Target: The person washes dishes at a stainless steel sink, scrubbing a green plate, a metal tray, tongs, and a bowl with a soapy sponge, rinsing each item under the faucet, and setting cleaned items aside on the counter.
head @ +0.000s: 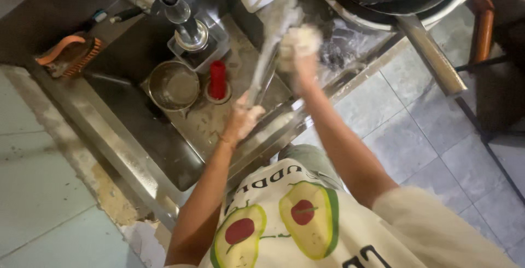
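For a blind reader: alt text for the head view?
Two soapy hands, left hand and right hand, scrub long metal tongs over a steel sink holding a small pot and red cup.

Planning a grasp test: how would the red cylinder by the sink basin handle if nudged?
The red cylinder stands upright, tall for its footprint, so it would probably tip, then roll. The steel counter beneath looks wet, so it may slide first. It looks like plastic, likely light.

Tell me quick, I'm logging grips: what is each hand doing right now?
Left hand: closed on the lower end of the tongs.
Right hand: soapy, closed around the tongs' upper part.
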